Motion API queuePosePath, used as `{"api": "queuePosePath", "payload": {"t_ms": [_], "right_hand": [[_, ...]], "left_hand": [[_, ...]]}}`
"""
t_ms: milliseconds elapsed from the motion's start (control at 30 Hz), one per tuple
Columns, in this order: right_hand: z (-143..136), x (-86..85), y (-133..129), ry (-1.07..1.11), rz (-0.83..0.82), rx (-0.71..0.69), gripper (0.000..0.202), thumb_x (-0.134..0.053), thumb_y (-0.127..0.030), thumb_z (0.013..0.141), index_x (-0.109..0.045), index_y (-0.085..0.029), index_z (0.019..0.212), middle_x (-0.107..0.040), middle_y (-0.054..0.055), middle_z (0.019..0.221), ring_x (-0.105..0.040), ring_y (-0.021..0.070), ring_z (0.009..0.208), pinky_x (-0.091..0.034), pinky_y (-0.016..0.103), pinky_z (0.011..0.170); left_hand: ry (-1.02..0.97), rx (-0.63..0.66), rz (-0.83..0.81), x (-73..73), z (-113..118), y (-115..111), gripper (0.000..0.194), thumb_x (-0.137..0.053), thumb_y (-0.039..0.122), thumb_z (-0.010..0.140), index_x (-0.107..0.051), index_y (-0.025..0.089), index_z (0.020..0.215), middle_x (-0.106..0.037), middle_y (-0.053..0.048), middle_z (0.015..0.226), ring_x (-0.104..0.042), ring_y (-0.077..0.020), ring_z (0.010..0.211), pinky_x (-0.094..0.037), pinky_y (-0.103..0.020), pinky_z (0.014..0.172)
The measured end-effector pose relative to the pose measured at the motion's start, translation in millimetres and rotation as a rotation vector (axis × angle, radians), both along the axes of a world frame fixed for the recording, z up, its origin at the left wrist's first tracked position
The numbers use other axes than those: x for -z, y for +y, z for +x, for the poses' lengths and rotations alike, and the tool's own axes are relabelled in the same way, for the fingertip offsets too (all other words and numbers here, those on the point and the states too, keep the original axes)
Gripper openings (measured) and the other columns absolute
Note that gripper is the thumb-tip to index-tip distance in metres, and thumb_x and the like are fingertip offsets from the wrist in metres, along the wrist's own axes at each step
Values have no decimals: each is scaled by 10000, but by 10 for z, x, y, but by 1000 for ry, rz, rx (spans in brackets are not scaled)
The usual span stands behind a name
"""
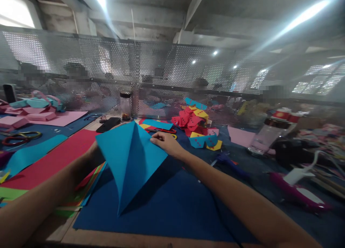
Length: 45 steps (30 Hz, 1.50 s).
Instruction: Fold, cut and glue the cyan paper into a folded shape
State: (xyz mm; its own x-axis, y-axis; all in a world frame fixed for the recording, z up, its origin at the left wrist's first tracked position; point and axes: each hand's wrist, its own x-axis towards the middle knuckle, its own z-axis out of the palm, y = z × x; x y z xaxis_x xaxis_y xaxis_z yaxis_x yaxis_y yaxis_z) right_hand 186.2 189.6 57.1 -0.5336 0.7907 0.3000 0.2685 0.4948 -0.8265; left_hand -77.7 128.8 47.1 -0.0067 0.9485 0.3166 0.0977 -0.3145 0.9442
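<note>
A bright blue sheet of paper (126, 158), creased down its middle, stands up off the dark blue mat (172, 205) with one corner pointing toward me. My right hand (168, 144) pinches its right edge between thumb and fingers. On the other side my left hand (95, 150) grips the sheet from behind, with most of its fingers hidden by the paper. Just beyond the sheet lie a black phone (108, 124) and a pair of scissors with red handles (161, 130), partly covered. Stacked coloured paper (61, 158), red on top, lies beside my left forearm.
Folded red, yellow and blue paper pieces (194, 124) are heaped at the back. A blue glue gun (233, 166), a clear bottle (265, 136) and a purple-and-white device (299, 192) lie to the right. Behind stands a perforated metal screen (161, 72), with people beyond it.
</note>
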Motion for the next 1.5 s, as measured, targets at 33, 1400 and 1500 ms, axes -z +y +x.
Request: {"api": "queuePosePath", "payload": {"t_ms": [33,1400,1500], "right_hand": [[10,-5,22,9,6,14,161,-659,-313,864,-697,-158,886,-702,35,828,-625,167,763,-470,286,707],[174,-50,278,247,45,154,191,-687,-353,814,-708,-179,889,-781,57,970,-713,247,934,-548,384,887],[176,-62,255,255,39,146,216,-685,-357,812,-711,-173,921,-780,65,992,-710,251,958,-549,382,883]], "left_hand": [[-24,37,-33,-14,46,-25,562,-620,627,814,-682,236,1214,-724,-107,1209,-666,-368,1140,-563,-483,934],[-159,383,-428,126,174,-132,188,-768,302,863,-725,227,1030,-770,-41,911,-692,-131,705,-538,-213,620],[-154,383,-434,106,183,-145,172,-774,299,856,-728,219,1002,-771,-44,896,-689,-137,695,-538,-218,611]]}}
